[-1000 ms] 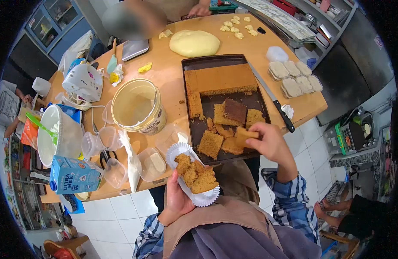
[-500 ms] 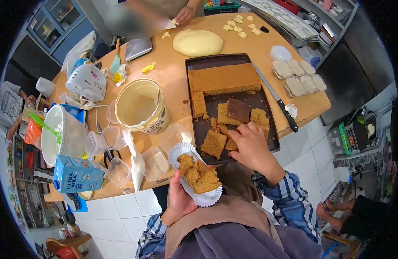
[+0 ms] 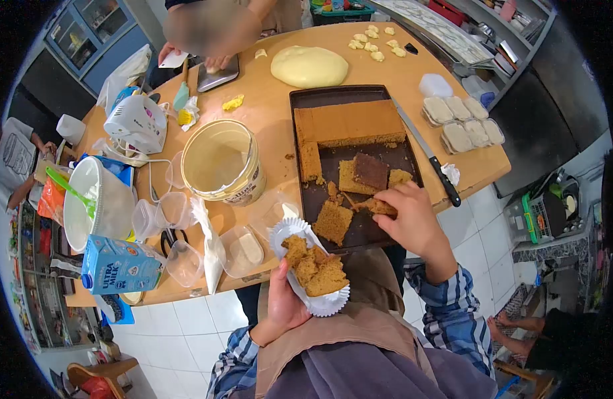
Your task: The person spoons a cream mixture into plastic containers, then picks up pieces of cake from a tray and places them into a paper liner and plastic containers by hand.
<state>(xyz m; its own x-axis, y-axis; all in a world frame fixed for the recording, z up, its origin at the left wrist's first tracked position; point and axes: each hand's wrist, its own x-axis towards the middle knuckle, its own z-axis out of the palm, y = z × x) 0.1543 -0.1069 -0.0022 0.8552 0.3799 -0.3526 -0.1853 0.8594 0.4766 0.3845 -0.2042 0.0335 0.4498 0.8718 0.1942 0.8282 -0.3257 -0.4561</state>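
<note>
My left hand [image 3: 288, 302] is closed around a fluted white paper liner [image 3: 331, 308], with broken pieces of brown sponge cake [image 3: 313, 269] lying in it. Over the dark baking tray [image 3: 413, 163], my right hand [image 3: 418, 223] pinches a crumbly piece of cake [image 3: 376, 207] between thumb and fingers. A large L-shaped section of cake [image 3: 349, 124] fills the far and left part of the tray. Nearer me, loose pieces lie in it, among them a square one [image 3: 332, 223] and one with a darker top [image 3: 371, 171].
A long knife [image 3: 429, 156] lies right of the tray, near lidded tubs [image 3: 462, 123]. To the left stand a large open bucket [image 3: 223, 163], plastic cups, a milk carton [image 3: 123, 266] and a white bowl [image 3: 97, 199]. Across the table, a co-worker's hand touches a scale [image 3: 218, 74] near dough [image 3: 309, 66].
My right hand has picked up a piece of cake and moved slightly right. My left hand stays nearly in place with the liner. The co-worker's hand has moved from beside the dough to the scale.
</note>
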